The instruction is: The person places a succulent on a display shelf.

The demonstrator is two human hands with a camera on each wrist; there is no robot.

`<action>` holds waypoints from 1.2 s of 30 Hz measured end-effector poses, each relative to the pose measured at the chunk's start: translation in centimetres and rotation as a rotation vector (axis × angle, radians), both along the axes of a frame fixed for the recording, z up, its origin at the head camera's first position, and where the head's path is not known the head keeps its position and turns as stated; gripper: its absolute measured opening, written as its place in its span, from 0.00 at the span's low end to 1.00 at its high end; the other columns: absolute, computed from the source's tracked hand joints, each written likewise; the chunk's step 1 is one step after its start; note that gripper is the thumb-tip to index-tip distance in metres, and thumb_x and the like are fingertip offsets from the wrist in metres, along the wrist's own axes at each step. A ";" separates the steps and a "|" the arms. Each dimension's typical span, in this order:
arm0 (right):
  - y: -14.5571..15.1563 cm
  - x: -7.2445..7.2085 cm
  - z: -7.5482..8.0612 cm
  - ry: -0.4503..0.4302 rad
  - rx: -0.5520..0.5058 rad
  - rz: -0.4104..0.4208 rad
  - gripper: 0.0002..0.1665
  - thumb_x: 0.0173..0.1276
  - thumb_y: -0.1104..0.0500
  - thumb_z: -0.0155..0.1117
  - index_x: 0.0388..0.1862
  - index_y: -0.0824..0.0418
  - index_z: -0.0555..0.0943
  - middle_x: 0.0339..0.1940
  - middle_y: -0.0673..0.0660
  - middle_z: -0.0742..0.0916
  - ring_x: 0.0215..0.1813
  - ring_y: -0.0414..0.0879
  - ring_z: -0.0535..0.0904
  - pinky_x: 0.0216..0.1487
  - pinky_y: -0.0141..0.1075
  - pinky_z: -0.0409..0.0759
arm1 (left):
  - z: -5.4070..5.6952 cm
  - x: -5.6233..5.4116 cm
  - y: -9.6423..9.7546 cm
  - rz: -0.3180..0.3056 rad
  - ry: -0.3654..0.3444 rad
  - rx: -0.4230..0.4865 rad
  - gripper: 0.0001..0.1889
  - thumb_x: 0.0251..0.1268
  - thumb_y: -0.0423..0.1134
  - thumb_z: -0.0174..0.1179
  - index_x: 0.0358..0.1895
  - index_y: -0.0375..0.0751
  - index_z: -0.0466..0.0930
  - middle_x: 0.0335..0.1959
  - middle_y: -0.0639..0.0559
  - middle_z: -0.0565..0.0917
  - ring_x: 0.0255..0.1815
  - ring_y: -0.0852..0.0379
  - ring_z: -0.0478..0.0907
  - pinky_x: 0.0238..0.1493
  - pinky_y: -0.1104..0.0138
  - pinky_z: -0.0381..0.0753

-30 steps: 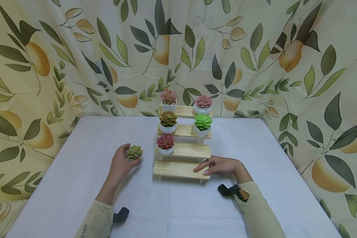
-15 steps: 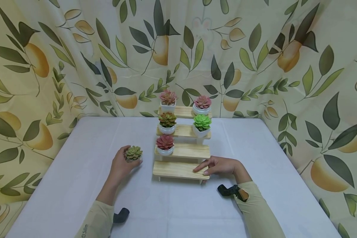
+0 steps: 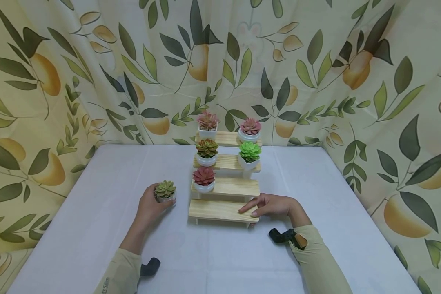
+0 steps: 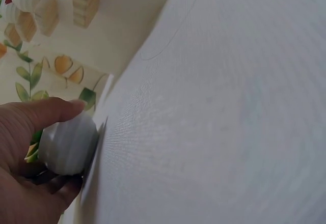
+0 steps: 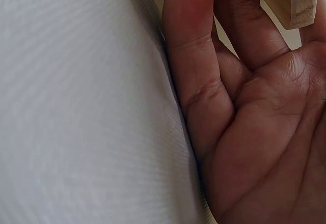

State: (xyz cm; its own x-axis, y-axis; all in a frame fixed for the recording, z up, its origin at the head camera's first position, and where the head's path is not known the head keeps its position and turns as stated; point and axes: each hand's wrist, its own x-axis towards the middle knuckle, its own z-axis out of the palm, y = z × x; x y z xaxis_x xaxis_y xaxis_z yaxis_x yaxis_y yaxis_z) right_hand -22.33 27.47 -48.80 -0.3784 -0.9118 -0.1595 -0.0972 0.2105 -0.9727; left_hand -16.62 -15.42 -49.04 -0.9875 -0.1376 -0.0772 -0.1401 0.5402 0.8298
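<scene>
In the head view, my left hand (image 3: 150,208) holds a potted succulent (image 3: 165,189) with pale green leaves, left of a stepped wooden plant stand (image 3: 220,209). The left wrist view shows thumb and fingers around its white ridged pot (image 4: 69,145), the base close to the tablecloth. My right hand (image 3: 273,205) grips the right end of the stand's lowest shelf, two fingertips on top and another showing below the edge. Seen from the right wrist, the board's end (image 5: 304,5) lies among the fingers, and the little finger's side is along the cloth.
On the stand's upper steps are a dark red succulent (image 3: 203,178), a brownish-green one (image 3: 207,151), a bright green one (image 3: 250,154) and two pink ones (image 3: 208,122) at the top. A white cloth covers the table (image 3: 220,253); a leaf-patterned curtain (image 3: 220,53) hangs behind.
The fingers of my left hand have shifted slightly lower around the pot, and more of its white side shows. My right hand and the stand stay in place.
</scene>
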 end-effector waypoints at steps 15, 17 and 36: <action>0.2 0.0 -0.2 0.001 0.006 -0.011 0.20 0.79 0.62 0.60 0.66 0.64 0.82 0.68 0.59 0.81 0.69 0.45 0.72 0.68 0.35 0.70 | -0.5 0.1 -0.1 0.002 0.034 0.015 0.41 0.58 0.36 0.77 0.71 0.23 0.65 0.68 0.26 0.70 0.72 0.30 0.66 0.73 0.41 0.63; 0.1 0.0 -0.2 0.001 0.007 -0.013 0.20 0.79 0.62 0.60 0.66 0.64 0.82 0.68 0.59 0.81 0.69 0.45 0.72 0.68 0.35 0.70 | -0.5 0.1 -0.1 0.001 0.039 0.010 0.41 0.58 0.36 0.77 0.71 0.23 0.66 0.68 0.26 0.71 0.71 0.30 0.66 0.73 0.41 0.63; 0.0 0.0 0.0 0.000 0.028 -0.012 0.21 0.79 0.60 0.61 0.67 0.65 0.81 0.67 0.58 0.82 0.65 0.44 0.73 0.65 0.35 0.71 | 1.5 0.5 0.0 0.013 0.044 0.033 0.43 0.57 0.38 0.78 0.72 0.24 0.66 0.69 0.27 0.70 0.72 0.31 0.66 0.72 0.41 0.65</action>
State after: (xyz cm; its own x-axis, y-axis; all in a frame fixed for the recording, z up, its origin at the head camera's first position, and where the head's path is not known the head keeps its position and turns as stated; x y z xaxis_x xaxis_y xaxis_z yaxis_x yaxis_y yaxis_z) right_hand -22.37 27.43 -48.81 -0.3893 -0.9024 -0.1846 -0.0947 0.2386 -0.9665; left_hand -16.15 -15.39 -47.51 -0.9882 -0.1486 -0.0384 -0.1099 0.5105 0.8528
